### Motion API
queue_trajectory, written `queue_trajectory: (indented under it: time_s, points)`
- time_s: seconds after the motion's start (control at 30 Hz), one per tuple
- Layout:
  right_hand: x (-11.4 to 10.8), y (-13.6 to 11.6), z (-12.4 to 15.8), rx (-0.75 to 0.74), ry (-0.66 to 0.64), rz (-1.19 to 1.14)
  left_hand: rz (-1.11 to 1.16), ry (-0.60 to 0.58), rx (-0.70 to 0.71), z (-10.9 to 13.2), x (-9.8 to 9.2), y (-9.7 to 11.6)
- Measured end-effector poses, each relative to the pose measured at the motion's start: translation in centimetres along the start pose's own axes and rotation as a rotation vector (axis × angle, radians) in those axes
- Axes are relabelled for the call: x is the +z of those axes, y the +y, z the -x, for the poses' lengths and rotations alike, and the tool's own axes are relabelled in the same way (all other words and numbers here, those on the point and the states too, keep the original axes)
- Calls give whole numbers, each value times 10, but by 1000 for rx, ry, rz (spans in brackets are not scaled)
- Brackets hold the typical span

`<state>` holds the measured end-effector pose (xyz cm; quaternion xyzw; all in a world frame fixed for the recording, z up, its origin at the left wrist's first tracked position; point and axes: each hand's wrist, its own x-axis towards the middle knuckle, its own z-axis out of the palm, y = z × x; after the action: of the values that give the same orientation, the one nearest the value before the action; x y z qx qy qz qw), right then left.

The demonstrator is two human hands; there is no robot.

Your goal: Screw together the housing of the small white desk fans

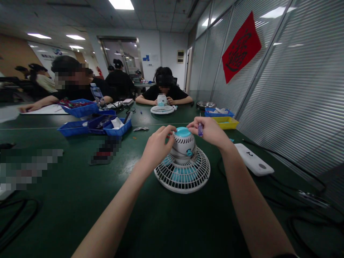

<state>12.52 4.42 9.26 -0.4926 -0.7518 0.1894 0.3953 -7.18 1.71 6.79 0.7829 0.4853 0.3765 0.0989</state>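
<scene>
A small white fan (pixel 182 154) lies grille-down on the green table in front of me, its rounded motor housing pointing up. A light-blue cap (pixel 183 132) tops the housing, and a blue knob sticks out of its side. A cord appears to be wound round the lower housing. My left hand (pixel 160 142) is curled against the housing's left side, fingertips at the cap's edge. Across from it, my right hand (pixel 212 132) keeps a small screwdriver with a purple handle (pixel 200 129) tucked in its fingers, while thumb and forefinger touch the cap's right edge.
Blue bins (pixel 118 127) with parts stand at the back left, beside a water bottle (pixel 98 95). A yellow tray (pixel 227 123), a blue tray and a metal bowl (pixel 206 105) are back right. A white power bank-like device (pixel 254 159) and cables lie right. Co-workers sit opposite, one handling a similar fan (pixel 162 109).
</scene>
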Motion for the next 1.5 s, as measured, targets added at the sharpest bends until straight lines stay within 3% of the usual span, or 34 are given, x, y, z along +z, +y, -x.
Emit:
queue_trajectory:
  time_s: [0.5,1.13,1.5]
  points:
    - [1,-1,0,-3,11,3,-65,50,32,0,4,0]
    - [-8,-6,3,-2,-19,98,79,-17,-15,-1,4,-2]
    - [-13,-5,3,-43,-8,109,-2,116,-18,-3,10,-8]
